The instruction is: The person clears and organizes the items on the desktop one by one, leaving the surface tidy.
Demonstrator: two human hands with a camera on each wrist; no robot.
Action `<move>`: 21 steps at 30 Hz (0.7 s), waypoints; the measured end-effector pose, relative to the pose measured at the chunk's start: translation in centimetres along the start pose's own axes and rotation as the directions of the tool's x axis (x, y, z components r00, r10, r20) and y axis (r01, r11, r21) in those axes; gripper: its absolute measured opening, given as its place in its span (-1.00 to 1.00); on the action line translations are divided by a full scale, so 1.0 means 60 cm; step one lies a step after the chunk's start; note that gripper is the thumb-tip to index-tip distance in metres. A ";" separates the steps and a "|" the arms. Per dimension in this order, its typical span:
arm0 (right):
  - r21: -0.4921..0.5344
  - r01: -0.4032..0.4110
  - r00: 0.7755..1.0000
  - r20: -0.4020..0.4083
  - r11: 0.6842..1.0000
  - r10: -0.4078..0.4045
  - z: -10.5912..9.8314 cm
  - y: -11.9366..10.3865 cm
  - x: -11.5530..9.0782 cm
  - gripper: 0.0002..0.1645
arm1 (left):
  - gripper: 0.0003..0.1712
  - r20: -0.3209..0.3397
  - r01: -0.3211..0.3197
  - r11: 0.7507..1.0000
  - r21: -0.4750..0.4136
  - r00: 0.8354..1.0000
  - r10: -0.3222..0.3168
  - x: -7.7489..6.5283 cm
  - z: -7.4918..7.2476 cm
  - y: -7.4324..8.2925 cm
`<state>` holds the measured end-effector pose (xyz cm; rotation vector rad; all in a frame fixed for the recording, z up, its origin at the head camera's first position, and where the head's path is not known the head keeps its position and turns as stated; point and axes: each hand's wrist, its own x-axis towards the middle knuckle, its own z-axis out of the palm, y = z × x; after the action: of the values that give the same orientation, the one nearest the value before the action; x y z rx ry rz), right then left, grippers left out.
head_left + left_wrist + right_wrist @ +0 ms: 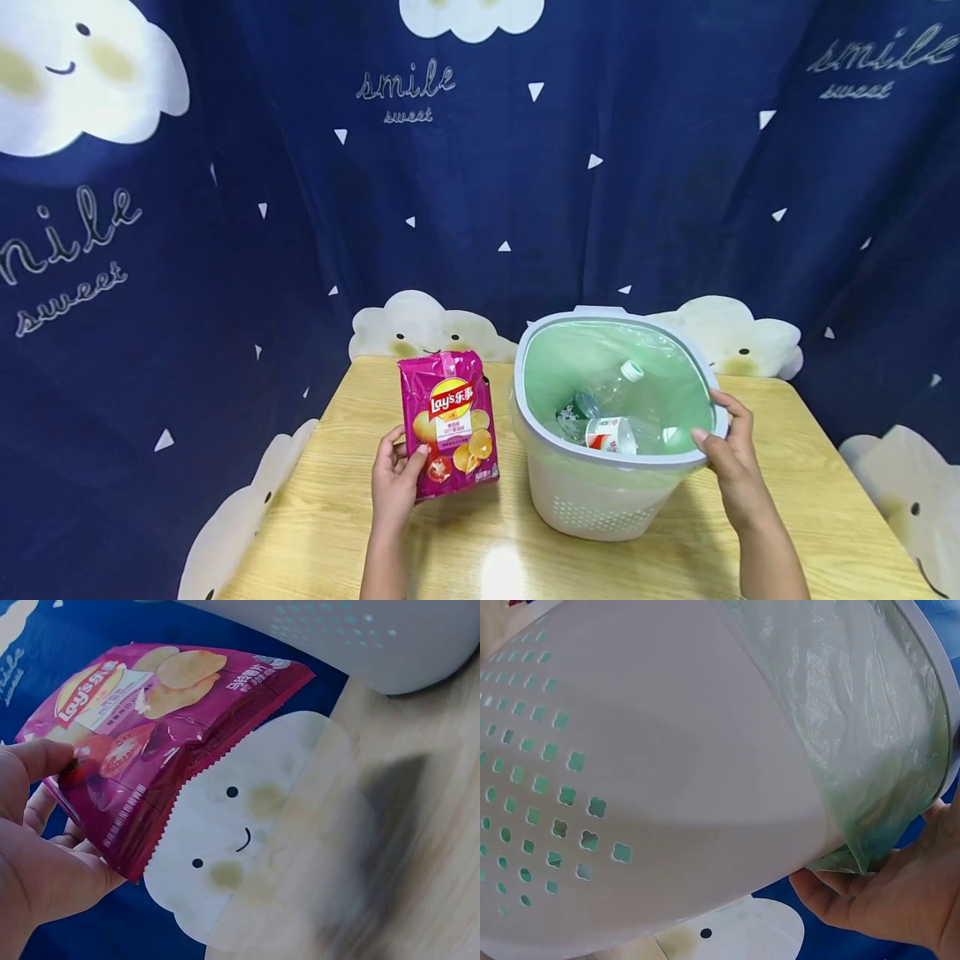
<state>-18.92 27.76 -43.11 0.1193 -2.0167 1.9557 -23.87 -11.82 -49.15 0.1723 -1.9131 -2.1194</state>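
Note:
My left hand (pixel 397 475) pinches the lower left edge of a purple Lay's chip bag (pixel 450 425), thumb on its front and fingers behind. The bag stands upright above the table, left of the bin, with potato and tomato pictures facing me; its lower sealed edge shows in the left wrist view. My right hand (pixel 731 454) grips the right rim of a white trash bin (pixel 592 508), thumb at the inner edge and fingers outside. A green plastic liner (pixel 855 727) folds over the rim, and the bin tilts toward me. Several clear plastic bottles (pixel 611 435) lie inside it.
Both hands are over a light wooden table (pixel 337 517). A dark blue curtain (pixel 465 183) with clouds and small white triangles hangs behind and at the sides, its lower clouds right at the table's edges.

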 end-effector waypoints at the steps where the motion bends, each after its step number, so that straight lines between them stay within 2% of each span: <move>1: 0.002 -0.001 1.000 -0.001 1.000 0.001 0.000 0.001 0.000 -0.37 | -0.54 -0.001 -0.005 1.000 -0.005 1.000 0.005 0.000 0.001 0.002; 10: 0.023 0.021 1.000 0.001 1.000 -0.021 0.000 0.001 0.001 -0.36 | -0.62 0.010 -0.076 0.995 -0.060 0.997 0.077 0.006 0.018 0.021; 21: 0.024 0.025 1.000 0.000 0.999 -0.025 0.002 0.002 0.001 -0.37 | -0.65 0.038 -0.120 0.981 -0.150 0.991 0.127 0.024 0.040 0.049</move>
<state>-19.02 27.65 -43.22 0.1503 -1.9832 1.9650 -25.50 -10.16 -45.84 -0.0260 -1.7349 -2.1879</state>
